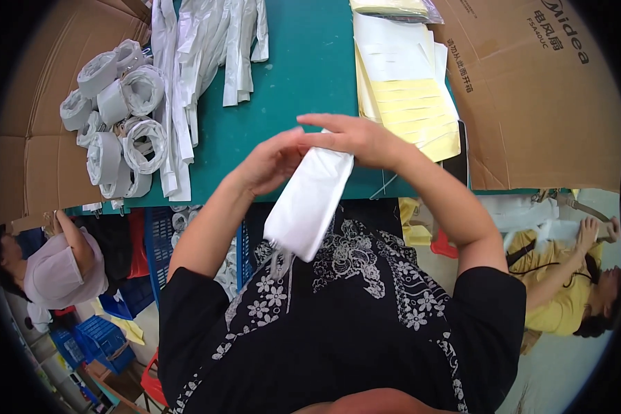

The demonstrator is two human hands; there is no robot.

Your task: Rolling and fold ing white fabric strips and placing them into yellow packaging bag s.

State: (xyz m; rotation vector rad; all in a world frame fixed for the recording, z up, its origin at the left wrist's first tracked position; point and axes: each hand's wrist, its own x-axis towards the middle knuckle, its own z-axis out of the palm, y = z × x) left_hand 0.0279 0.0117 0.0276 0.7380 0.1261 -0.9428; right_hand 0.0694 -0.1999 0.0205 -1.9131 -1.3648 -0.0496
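Observation:
A flat, white, film-like strip (310, 200) hangs between my hands, over the table's near edge and in front of my chest. Thin loose threads or a cord dangle from its lower end. My right hand (362, 141) lies across the strip's top with its fingers closed over it. On the other side, my left hand (272, 162) curls round the strip's upper edge; its fingertips meet the right fingers and are partly hidden. Several rolled white bands (143, 90) are piled at the left of the table. Beside them lie long white strips (186, 83).
The green table (290, 76) carries a stack of yellow and white paper sheets (414, 103) at the right. Brown cardboard (545, 103) stands at both sides. Blue crates (160, 241) sit below the near edge. Other people (62, 265) work at the left and right.

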